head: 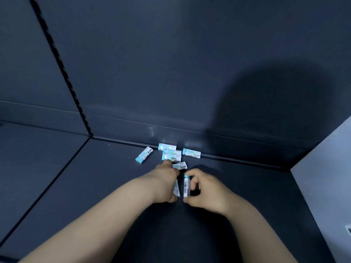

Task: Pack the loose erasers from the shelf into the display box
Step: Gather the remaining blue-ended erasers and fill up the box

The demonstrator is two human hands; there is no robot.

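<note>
Left hand: we are curling our left hand [167,184] round a tucked eraser [176,189], which is poking out below the fingers, while one fingertip is reaching to the near edge of the cluster.
Right hand: we are pinching a barcode eraser [186,186] in our right hand [205,190], thumb below and fingers above, its blue end pointing away from us.
Between the hands: the two held erasers are sitting just beside each other, and we cannot tell whether they are touching.
Cluster: three stacked erasers [171,158] are lying in overlapping rows against the back wall [171,73].
Near eraser: a tilted eraser [180,165] is lying just past our fingertips.
Right eraser: a single eraser [191,153] is resting at the foot of the wall, just right of the cluster.
Left eraser: a stray eraser [144,155] is lying at an angle, apart from the rest.
Surface: everything loose is resting on the dark shelf [95,186].
Right edge: a pale grey panel [322,177] is rising beside the shelf.
</note>
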